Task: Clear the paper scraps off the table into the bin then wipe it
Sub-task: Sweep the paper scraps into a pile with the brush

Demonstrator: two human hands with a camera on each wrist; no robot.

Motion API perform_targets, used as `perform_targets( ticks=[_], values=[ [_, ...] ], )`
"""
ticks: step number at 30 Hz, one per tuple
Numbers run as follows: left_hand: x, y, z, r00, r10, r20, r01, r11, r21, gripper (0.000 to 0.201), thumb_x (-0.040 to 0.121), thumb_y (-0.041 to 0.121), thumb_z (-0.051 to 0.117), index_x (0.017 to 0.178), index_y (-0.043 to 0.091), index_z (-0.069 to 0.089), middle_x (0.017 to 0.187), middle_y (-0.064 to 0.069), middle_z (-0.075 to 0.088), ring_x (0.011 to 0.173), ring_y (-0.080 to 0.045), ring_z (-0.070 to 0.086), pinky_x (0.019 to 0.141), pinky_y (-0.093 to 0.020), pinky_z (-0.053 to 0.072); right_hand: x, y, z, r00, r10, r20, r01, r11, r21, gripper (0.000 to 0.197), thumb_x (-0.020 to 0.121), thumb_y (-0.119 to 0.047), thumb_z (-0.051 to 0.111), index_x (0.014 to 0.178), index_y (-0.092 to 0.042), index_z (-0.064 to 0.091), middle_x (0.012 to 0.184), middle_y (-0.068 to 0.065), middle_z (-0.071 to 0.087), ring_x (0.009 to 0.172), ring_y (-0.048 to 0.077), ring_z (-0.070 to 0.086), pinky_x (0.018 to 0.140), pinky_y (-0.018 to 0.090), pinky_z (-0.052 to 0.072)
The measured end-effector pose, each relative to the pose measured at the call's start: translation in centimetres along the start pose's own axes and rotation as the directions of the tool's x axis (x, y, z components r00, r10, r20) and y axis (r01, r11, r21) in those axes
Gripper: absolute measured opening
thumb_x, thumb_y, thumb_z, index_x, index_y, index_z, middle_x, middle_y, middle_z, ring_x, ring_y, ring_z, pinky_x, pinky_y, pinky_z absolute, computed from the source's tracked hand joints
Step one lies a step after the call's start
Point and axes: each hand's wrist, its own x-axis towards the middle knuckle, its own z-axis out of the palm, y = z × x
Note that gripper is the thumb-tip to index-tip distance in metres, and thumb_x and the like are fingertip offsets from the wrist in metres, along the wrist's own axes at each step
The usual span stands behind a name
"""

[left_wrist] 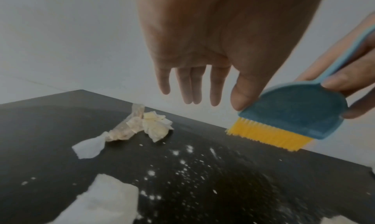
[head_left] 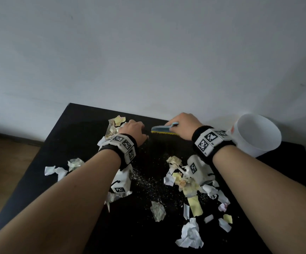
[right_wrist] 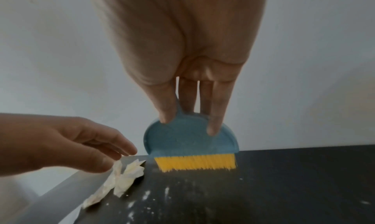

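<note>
1. Now your right hand (head_left: pixel 183 125) holds the blue brush (right_wrist: pixel 190 139) near the far edge of the black table (head_left: pixel 79 129): the thumb and one finger press on its flat blue head, and the handle goes up between them into the palm.
2. Its yellow bristles (right_wrist: pixel 195 162) point down and meet the table top, below your fingertips.
3. Your left hand (head_left: pixel 133 132) hangs just left of the brush with loose, spread fingers, and it holds nothing.
4. A crumpled yellowish scrap (left_wrist: pixel 142 126) lies under and beyond those fingers, near the far edge.
5. Many more paper scraps (head_left: pixel 188 182) lie nearer to you, under and between both forearms, with fine white crumbs (head_left: pixel 146 182) between them.
6. The white bin (head_left: pixel 256 134) stands just right of your right wrist, beside the wall.
</note>
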Motion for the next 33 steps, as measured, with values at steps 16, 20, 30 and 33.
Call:
perform_targets(
  ticks=[16, 20, 30, 33],
  values=[
    [3.1, -12.7, -3.2, 0.977, -0.213, -0.03, 0.206, 0.967, -0.15, 0.045, 0.091, 0.025, 0.05, 0.135, 0.019, 0.046, 0.14, -0.009, 0.042, 0.129, -0.027, 0.041, 0.104, -0.04, 0.037, 12.6, -12.7, 3.7, 0.986, -0.165, -0.036, 0.167, 0.985, 0.037, 0.031, 0.095, -0.012, 0.049, 0.117, -0.021, 0.069, 0.111, 0.007, 0.071, 0.098, 0.025, 0.064, 0.087, 0.032, 0.052],
    [3.6, -14.6, -3.0, 0.971, -0.237, -0.017, 0.23, 0.957, -0.179, 0.046, 0.091, 0.023, 0.051, 0.137, 0.02, 0.045, 0.141, -0.009, 0.042, 0.129, -0.026, 0.042, 0.104, -0.039, 0.038, 13.8, -13.5, 5.3, 0.98, -0.182, 0.075, 0.186, 0.981, -0.051, 0.031, 0.093, -0.011, 0.049, 0.109, -0.022, 0.073, 0.098, 0.009, 0.071, 0.082, 0.023, 0.06, 0.073, 0.032, 0.048],
    [3.0, -15.2, -2.8, 0.97, -0.242, 0.004, 0.238, 0.951, -0.197, 0.049, 0.093, 0.026, 0.051, 0.14, 0.02, 0.041, 0.146, -0.008, 0.037, 0.133, -0.027, 0.038, 0.106, -0.04, 0.036, 11.0, -13.1, 2.5, 0.926, -0.131, 0.354, 0.191, 0.972, -0.14, 0.029, 0.086, -0.013, 0.063, 0.111, -0.022, 0.073, 0.109, 0.0, 0.071, 0.104, 0.018, 0.063, 0.085, 0.027, 0.05],
    [2.6, -14.7, -2.6, 0.972, -0.234, 0.001, 0.23, 0.954, -0.193, 0.049, 0.092, 0.026, 0.051, 0.14, 0.02, 0.041, 0.146, -0.008, 0.037, 0.133, -0.026, 0.038, 0.106, -0.039, 0.036, 11.0, -12.7, 2.5, 0.977, -0.158, 0.147, 0.167, 0.984, -0.054, 0.029, 0.091, -0.012, 0.058, 0.115, -0.023, 0.071, 0.109, 0.006, 0.07, 0.103, 0.023, 0.062, 0.085, 0.029, 0.049]
  ],
)
